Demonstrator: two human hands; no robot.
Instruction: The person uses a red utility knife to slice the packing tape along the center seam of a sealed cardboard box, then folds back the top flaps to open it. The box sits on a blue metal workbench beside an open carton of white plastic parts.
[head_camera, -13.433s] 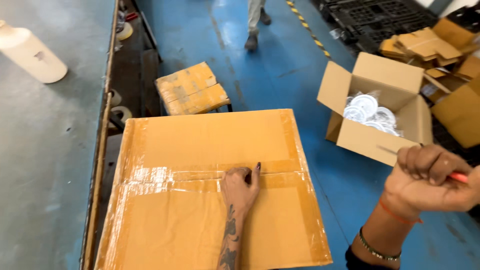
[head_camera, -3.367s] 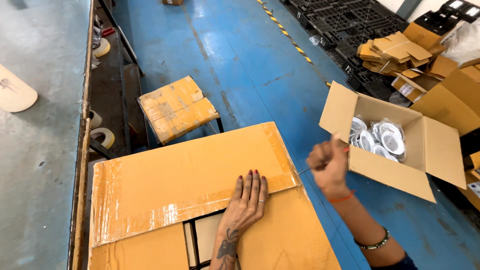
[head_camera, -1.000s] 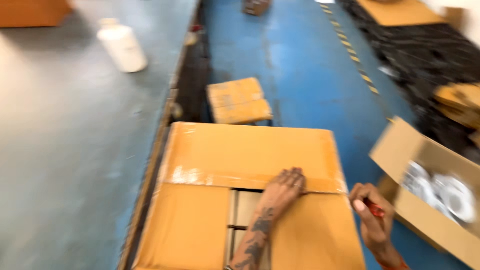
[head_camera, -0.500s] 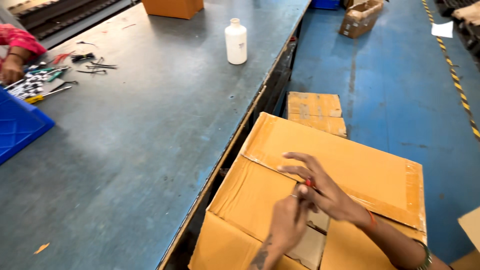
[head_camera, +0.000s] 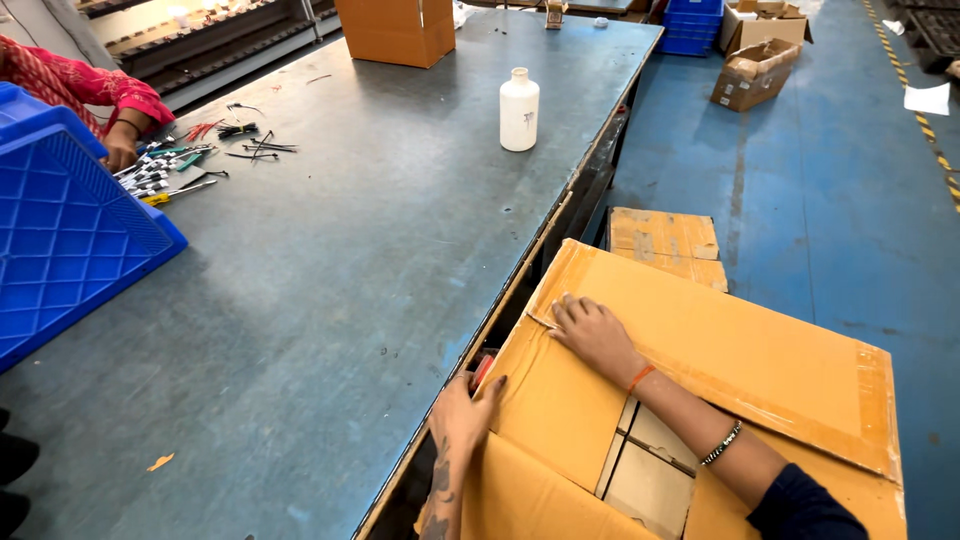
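— Looking down, what do the two hands rest on?

— Both are on a big cardboard box (head_camera: 760, 360) that stands beside the edge of a grey metal table (head_camera: 330, 280). The right hand (head_camera: 592, 335) lies flat on the far flap, fingers spread and pressing near its corner, gripping nothing. The left hand (head_camera: 463, 412) sits at the box's near-left edge, fingers curled over the flap's rim; something small and red shows just above its fingertips, but whether the hand holds it I cannot tell.

— Which way does the box run?

— Its long axis goes from beside the left hand away to the right, slanting a little downward in view. The far flap is folded shut; below the right forearm the near flaps gape, showing inner cardboard panels.

— Surfaces?

— Smooth brown corrugated board, with glossy clear tape along the flap edges. The table is dull, scuffed metal.

— Anything else around?

— Beyond the right hand, a smaller flat taped carton (head_camera: 668, 243) on the blue floor (head_camera: 820, 190). Far ahead of the left hand stands a white plastic bottle (head_camera: 519, 110). Well to the left, a blue plastic crate (head_camera: 70, 220) with a ribbed wall, and another person's hand (head_camera: 120, 152) in a red sleeve by some small tools (head_camera: 170, 172).
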